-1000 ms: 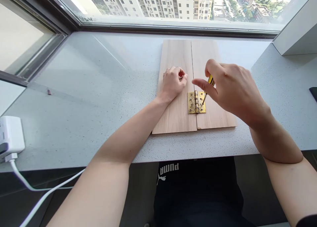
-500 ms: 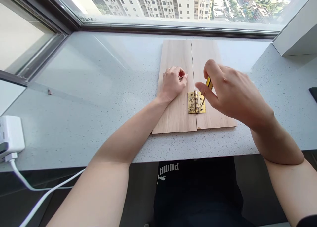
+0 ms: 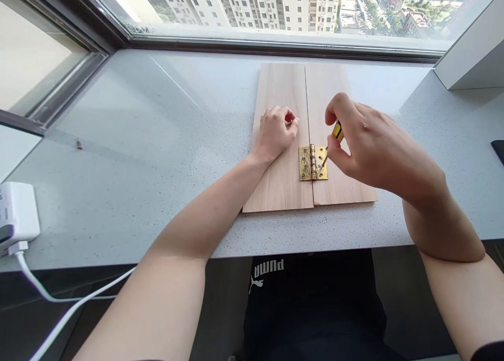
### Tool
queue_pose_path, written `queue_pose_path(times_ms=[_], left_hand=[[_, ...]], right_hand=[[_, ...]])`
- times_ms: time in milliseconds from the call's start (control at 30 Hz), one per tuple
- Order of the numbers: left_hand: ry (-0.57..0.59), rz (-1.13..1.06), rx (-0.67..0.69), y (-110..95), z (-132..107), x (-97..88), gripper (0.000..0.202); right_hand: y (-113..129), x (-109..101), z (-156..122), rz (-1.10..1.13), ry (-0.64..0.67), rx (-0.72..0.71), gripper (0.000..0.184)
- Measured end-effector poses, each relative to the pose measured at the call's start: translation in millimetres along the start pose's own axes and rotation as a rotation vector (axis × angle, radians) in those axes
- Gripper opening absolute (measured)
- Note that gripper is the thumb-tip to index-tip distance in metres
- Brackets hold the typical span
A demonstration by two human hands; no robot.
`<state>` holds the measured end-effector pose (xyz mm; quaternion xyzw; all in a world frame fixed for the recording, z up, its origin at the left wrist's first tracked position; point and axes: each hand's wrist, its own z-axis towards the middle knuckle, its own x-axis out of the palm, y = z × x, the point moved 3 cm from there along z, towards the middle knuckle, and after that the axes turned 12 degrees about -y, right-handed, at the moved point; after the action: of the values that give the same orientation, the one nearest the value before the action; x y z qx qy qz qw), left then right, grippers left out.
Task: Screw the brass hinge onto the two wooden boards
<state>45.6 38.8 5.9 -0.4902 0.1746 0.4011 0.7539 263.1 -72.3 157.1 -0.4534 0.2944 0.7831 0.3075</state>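
Two pale wooden boards [image 3: 279, 88] lie side by side on the grey counter. A brass hinge [image 3: 313, 163] spans the seam between them near the front. My right hand [image 3: 366, 140] is closed round a small yellow-handled screwdriver [image 3: 337, 132], whose tip rests on the hinge's right leaf. My left hand [image 3: 275, 131] is a loose fist resting on the left board beside the hinge; whatever sits inside the fingers is too small to name.
The speckled counter [image 3: 157, 156] runs under a window frame [image 3: 275, 43]. A white power adapter [image 3: 16, 214] with a cable sits at the left edge. A small dark object [image 3: 79, 145] lies far left. A white block [image 3: 472, 56] stands back right.
My right hand's forefinger has curled in from stretched out, and the hand has shifted slightly on the screwdriver. The left hand and the boards have stayed in place.
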Motion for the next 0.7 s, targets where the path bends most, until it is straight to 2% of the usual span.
queue_pose_path(times_ms=[200,267,367,467,600,700], left_hand=[[0.017,-0.002,-0.011,-0.2,-0.1,0.2,0.016],[0.008,-0.006,-0.017,2.9,0.8,2.6,0.014],[-0.002,-0.016,-0.009,5.5,1.6,4.5,0.012],[-0.002,-0.019,-0.002,3.7,0.9,2.6,0.015],[0.002,-0.025,-0.006,-1.6,-0.5,-1.9,0.020],[0.011,-0.030,-0.014,-2.5,-0.4,-2.0,0.021]], right_hand=[[-5.1,9.6,6.7,-0.127,-0.076,0.142,0.042],[-5.5,8.5,6.9,-0.143,-0.067,0.127,0.039],[-2.3,4.0,4.3,-0.081,-0.001,0.031,0.026],[3.5,-0.9,0.7,0.013,0.012,-0.063,0.028],[3.0,2.0,0.4,0.004,-0.022,0.012,0.023],[-2.2,6.5,3.3,-0.039,-0.072,0.078,0.029]])
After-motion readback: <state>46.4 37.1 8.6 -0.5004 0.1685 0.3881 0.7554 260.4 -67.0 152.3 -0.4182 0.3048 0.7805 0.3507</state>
